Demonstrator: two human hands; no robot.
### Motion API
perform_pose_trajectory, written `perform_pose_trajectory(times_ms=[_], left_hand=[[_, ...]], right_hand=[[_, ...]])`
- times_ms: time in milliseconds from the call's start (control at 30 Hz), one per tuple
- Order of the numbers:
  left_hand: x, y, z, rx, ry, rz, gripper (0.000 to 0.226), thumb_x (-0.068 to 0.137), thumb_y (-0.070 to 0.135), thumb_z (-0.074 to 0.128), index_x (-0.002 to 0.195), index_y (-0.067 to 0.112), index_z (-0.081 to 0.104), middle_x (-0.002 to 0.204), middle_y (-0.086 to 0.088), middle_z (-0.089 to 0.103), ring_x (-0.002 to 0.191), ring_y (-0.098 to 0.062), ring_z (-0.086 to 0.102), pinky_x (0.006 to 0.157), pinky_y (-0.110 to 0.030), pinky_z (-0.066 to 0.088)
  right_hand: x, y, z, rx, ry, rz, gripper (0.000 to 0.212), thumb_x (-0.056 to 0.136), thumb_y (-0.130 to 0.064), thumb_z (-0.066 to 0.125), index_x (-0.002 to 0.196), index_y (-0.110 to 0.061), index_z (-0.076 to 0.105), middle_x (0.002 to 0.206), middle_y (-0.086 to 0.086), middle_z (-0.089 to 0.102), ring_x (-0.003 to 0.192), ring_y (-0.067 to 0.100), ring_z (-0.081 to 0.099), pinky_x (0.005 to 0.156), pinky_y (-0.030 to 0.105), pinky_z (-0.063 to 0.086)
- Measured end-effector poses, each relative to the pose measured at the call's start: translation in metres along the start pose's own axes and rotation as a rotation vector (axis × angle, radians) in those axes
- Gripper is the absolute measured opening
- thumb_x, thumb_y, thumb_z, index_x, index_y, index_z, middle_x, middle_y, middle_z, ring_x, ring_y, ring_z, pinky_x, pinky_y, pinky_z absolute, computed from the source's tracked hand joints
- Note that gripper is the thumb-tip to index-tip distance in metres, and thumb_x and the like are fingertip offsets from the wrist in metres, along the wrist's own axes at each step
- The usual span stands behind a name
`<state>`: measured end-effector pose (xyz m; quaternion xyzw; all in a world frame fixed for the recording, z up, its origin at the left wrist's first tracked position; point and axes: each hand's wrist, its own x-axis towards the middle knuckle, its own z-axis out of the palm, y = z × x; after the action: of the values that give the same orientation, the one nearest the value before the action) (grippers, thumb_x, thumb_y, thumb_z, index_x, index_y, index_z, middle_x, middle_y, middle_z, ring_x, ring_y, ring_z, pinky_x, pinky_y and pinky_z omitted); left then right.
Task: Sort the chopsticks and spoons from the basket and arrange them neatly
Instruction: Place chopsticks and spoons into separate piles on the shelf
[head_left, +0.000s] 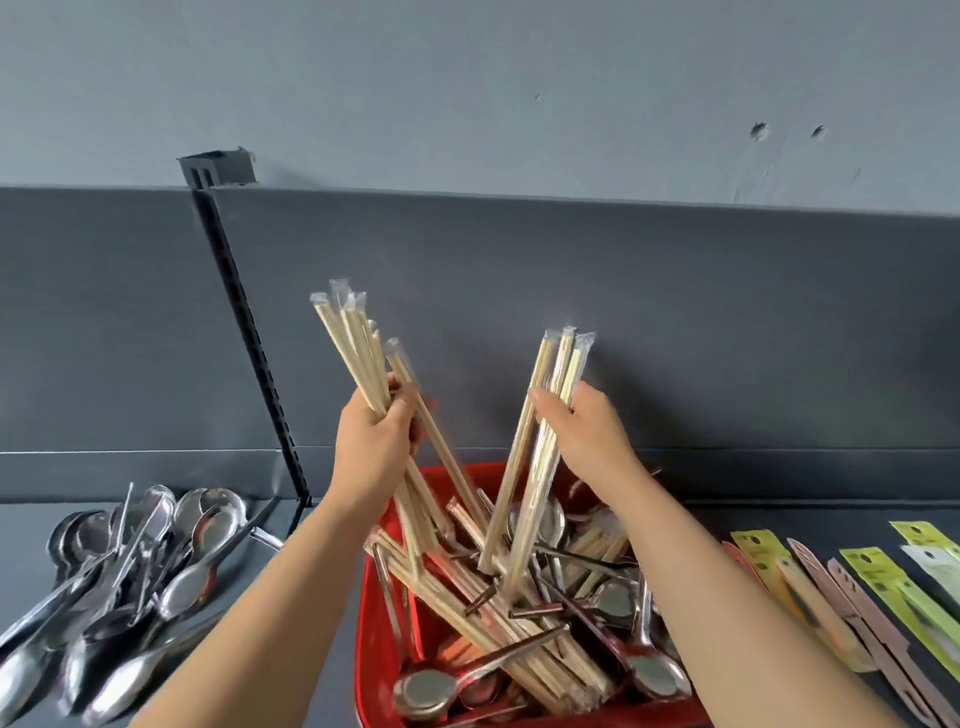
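Note:
A red basket (375, 639) at bottom centre holds a tangle of wrapped wooden chopsticks (467, 618) and metal spoons (652, 673). My left hand (371, 447) grips a bundle of several wrapped chopsticks (356, 348), tilted up and to the left above the basket. My right hand (584, 431) holds a few more wrapped chopsticks (553, 384) nearly upright, their lower ends still down among the basket's contents.
A pile of metal spoons (130, 582) lies on the dark shelf to the left. Flat packets in green, yellow and brown wrappers (852, 608) lie in a row at the right. A dark back panel and a slotted black upright (249, 343) stand behind.

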<state>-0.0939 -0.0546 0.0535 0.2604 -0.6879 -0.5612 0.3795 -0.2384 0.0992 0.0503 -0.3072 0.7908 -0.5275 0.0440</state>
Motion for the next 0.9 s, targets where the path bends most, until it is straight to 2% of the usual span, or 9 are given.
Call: perform_pose_trajectory(times_ms=[100,233,300,367,467,567,633,767,900], left_hand=[[0.004,0.012,-0.028,-0.017,0.083,0.040,0.028,0.096,0.024,0.050,0.074,0.016,0.064,0.050,0.005,0.051,0.045,-0.010,0.044,0.043,-0.017,0.038],[-0.004,0.012,-0.071,-0.051,0.152,-0.022,0.035,0.095,0.026,0.053,0.063,0.029,0.066,0.059,-0.005,0.056,0.047,-0.014,0.044,0.048,-0.028,0.039],[-0.011,0.007,-0.101,-0.052,0.219,-0.046,0.029,0.096,0.028,0.052,0.073,0.020,0.068,0.055,0.001,0.056,0.046,-0.012,0.044,0.047,-0.026,0.040],[-0.018,0.001,-0.137,-0.074,0.284,-0.076,0.031,0.097,0.029,0.051,0.085,0.003,0.065,0.051,0.005,0.054,0.044,-0.011,0.044,0.044,-0.023,0.040],[-0.030,-0.008,-0.197,-0.098,0.380,-0.104,0.034,0.097,0.027,0.051,0.086,-0.003,0.063,0.050,0.002,0.050,0.044,-0.012,0.043,0.045,-0.024,0.040],[-0.045,-0.020,-0.266,-0.092,0.491,-0.119,0.035,0.097,0.024,0.051,0.088,-0.008,0.060,0.052,0.000,0.050,0.045,-0.012,0.042,0.046,-0.024,0.039],[-0.055,-0.028,-0.315,-0.094,0.568,-0.135,0.035,0.097,0.024,0.052,0.086,-0.008,0.061,0.057,-0.005,0.054,0.045,-0.012,0.044,0.048,-0.027,0.039],[-0.077,-0.039,-0.417,-0.076,0.685,-0.156,0.031,0.098,0.026,0.053,0.079,0.004,0.064,0.063,-0.007,0.061,0.044,-0.009,0.045,0.044,-0.025,0.038],[-0.094,-0.041,-0.521,0.016,0.735,-0.181,0.033,0.098,0.026,0.051,0.080,0.002,0.064,0.050,0.003,0.056,0.043,-0.009,0.044,0.041,-0.021,0.038]], right_hand=[[0.006,-0.025,0.014,0.106,-0.030,-0.012,0.031,0.092,-0.043,0.055,0.079,-0.016,0.062,0.072,-0.003,0.062,0.066,0.009,0.058,0.064,0.030,0.046],[0.005,-0.052,0.055,0.150,-0.158,-0.027,0.035,0.092,-0.042,0.056,0.077,-0.011,0.060,0.069,-0.002,0.057,0.061,0.011,0.052,0.063,0.030,0.043],[-0.001,-0.064,0.082,0.169,-0.224,-0.042,0.039,0.091,-0.043,0.056,0.081,-0.005,0.061,0.067,-0.001,0.055,0.060,0.011,0.051,0.062,0.030,0.042],[-0.009,-0.078,0.113,0.189,-0.292,-0.050,0.047,0.089,-0.046,0.056,0.087,0.001,0.058,0.067,0.001,0.049,0.059,0.012,0.046,0.060,0.030,0.039],[-0.024,-0.104,0.166,0.220,-0.383,-0.068,0.052,0.089,-0.047,0.056,0.087,0.005,0.054,0.066,0.001,0.041,0.057,0.011,0.039,0.057,0.029,0.036],[-0.045,-0.134,0.227,0.224,-0.459,-0.085,0.047,0.089,-0.048,0.057,0.080,-0.002,0.051,0.065,-0.001,0.038,0.055,0.009,0.036,0.056,0.030,0.034],[-0.061,-0.155,0.269,0.234,-0.507,-0.109,0.037,0.089,-0.047,0.057,0.077,-0.013,0.047,0.064,-0.002,0.035,0.057,0.011,0.035,0.056,0.030,0.032],[-0.094,-0.196,0.353,0.251,-0.564,-0.118,0.036,0.090,-0.044,0.058,0.072,-0.017,0.043,0.060,-0.005,0.036,0.056,0.015,0.035,0.057,0.031,0.033],[-0.122,-0.238,0.432,0.253,-0.515,-0.055,0.035,0.092,-0.041,0.057,0.070,-0.018,0.044,0.059,-0.009,0.037,0.056,0.012,0.037,0.054,0.030,0.033]])
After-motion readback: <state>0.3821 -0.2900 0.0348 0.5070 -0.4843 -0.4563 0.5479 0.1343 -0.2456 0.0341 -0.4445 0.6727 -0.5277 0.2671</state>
